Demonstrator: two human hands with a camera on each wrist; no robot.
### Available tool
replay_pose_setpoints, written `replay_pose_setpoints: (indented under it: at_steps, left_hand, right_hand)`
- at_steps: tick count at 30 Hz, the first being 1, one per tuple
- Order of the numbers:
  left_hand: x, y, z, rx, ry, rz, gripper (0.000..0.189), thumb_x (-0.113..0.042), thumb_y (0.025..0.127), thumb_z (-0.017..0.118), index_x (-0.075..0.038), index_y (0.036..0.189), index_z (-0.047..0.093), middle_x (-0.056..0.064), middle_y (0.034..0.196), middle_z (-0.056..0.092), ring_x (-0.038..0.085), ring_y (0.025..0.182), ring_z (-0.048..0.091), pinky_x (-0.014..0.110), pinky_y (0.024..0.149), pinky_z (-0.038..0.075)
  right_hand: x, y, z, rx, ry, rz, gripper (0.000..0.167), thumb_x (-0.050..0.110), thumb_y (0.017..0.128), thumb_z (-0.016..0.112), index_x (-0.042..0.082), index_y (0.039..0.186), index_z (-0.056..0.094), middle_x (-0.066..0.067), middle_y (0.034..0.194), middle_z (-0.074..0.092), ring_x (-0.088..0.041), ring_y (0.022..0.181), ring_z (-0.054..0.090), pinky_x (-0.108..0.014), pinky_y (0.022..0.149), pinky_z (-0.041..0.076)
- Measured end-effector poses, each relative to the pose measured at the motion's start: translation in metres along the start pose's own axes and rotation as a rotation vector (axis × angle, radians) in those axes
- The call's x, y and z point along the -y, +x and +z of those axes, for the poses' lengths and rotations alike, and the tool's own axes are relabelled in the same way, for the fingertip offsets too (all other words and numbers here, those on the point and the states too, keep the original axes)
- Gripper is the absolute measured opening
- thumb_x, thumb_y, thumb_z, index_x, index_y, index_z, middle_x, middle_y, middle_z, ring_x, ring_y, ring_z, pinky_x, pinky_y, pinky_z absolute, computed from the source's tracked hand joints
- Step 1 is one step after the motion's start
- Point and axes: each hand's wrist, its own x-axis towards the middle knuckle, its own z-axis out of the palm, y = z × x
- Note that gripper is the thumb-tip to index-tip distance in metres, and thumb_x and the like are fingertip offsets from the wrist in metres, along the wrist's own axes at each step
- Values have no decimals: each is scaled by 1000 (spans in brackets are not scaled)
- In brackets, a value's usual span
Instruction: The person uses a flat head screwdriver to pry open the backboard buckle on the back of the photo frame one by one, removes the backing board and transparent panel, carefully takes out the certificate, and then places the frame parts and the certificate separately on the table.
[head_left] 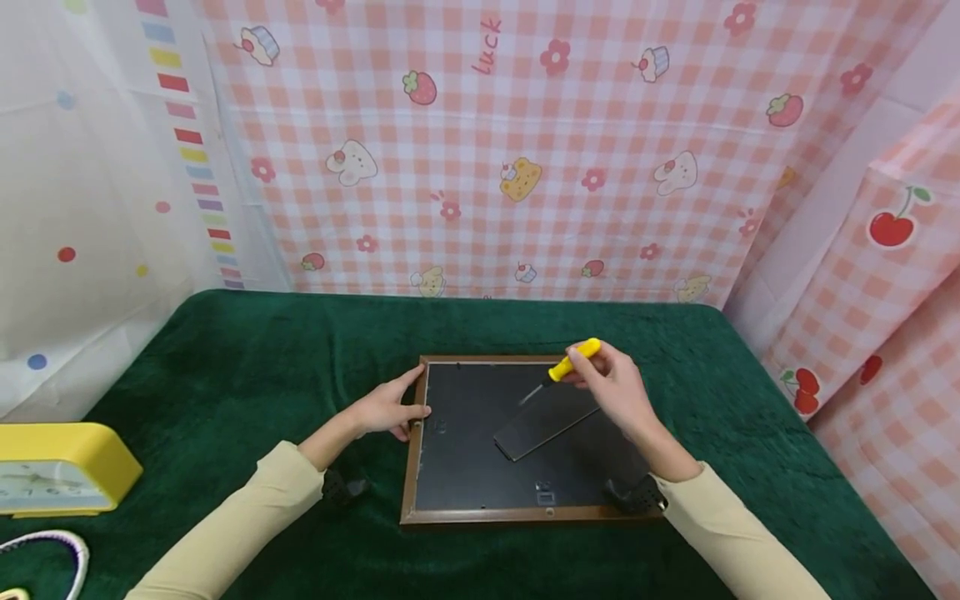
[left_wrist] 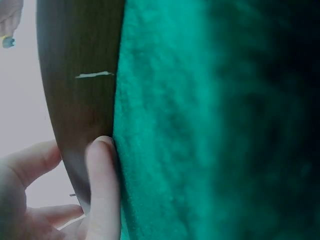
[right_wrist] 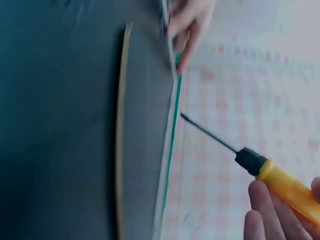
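A picture frame (head_left: 411,479) with a brown rim lies back side up, showing its dark backing board (head_left: 465,467). My left hand (head_left: 386,408) grips its left side, the thumb over the rim and other fingers along the outer edge. In the left wrist view those fingers press against the brown wooden side (left_wrist: 82,100). My right hand (head_left: 618,387) holds a yellow-handled screwdriver (head_left: 574,360) above the board, its thin shaft slanting down to the left. The tip hangs over the backing in the head view. Below it is the board's folding stand leg (head_left: 555,438).
Dark green cloth (head_left: 262,375) covers the table. A yellow clock (head_left: 75,467) stands at the left, with a white and purple curved band (head_left: 75,554) in front of it. Metal hangers (head_left: 545,493) sit near the frame's edge. Checked pink curtain (head_left: 480,233) hangs behind.
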Motion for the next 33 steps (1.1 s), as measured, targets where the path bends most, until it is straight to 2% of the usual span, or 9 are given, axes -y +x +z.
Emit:
replay_pose_setpoints:
  at_steps: [2, 5, 7, 9, 15, 20, 25, 33]
  left_hand:
    - [0, 1, -1, -6, 3, 5, 76, -17, 86, 58, -8, 142, 7, 18, 90, 56, 22, 57, 58, 35, 54, 51]
    - [0, 2, -2, -11, -2, 17, 77, -17, 85, 60, -8, 142, 7, 24, 113, 48, 21, 58, 58, 35, 54, 51]
    - [-1, 3, -3, -14, -11, 21, 78, -17, 85, 60, -7, 142, 7, 25, 129, 34, 21, 59, 58, 35, 55, 51]
    - [-2, 5, -5, -21, -20, 21, 78, -17, 85, 60, -6, 141, 7, 24, 137, 22, 21, 61, 58, 35, 56, 51]
    - [-3, 16, -12, -64, -21, 11, 67, -19, 90, 52, -5, 141, 10, 25, 132, 30, 22, 65, 59, 34, 58, 51]
    - [-1, 30, -18, -100, -25, 5, 57, -19, 91, 50, -3, 138, 22, 24, 130, 34, 22, 64, 60, 33, 57, 51]
    - [-2, 40, -22, -96, 46, 13, 54, -16, 87, 56, 0, 133, 32, 24, 128, 34, 21, 59, 59, 32, 55, 51]
    - [-6, 42, -24, -104, 170, 34, 47, -12, 84, 59, 5, 125, 40, 24, 126, 36, 20, 55, 58, 30, 53, 51]
  right_hand:
    - [-11, 3, -13, -4, -3, 58, 48, 41, 88, 49, -2, 109, 51, -16, 96, 61, -22, 81, 62, -36, 73, 49]
    - [-26, 7, -33, -3, -18, 142, 57, 48, 87, 46, -3, 112, 48, -17, 99, 60, -22, 84, 61, -36, 75, 48]
    - [-37, 9, -45, 1, -26, 196, 63, 53, 85, 45, -3, 113, 47, -15, 98, 60, -21, 85, 61, -35, 76, 48]
    - [-47, 9, -58, 19, -17, 250, 66, 55, 84, 45, -4, 113, 46, -13, 95, 61, -20, 84, 62, -33, 76, 48]
    - [-63, 1, -85, 95, 32, 361, 73, 53, 84, 46, -13, 114, 39, -9, 84, 61, -17, 76, 63, -28, 72, 49]
    - [-72, -12, -98, 150, 75, 434, 67, 47, 88, 45, -14, 115, 38, -4, 78, 60, -14, 73, 63, -27, 70, 50]
    - [-79, -19, -107, 164, 110, 466, 60, 42, 91, 43, -13, 115, 39, -2, 78, 60, -13, 73, 62, -27, 68, 50]
    - [-81, -22, -110, 177, 58, 501, 56, 41, 91, 44, -11, 110, 42, -4, 79, 57, -14, 72, 61, -28, 68, 50]
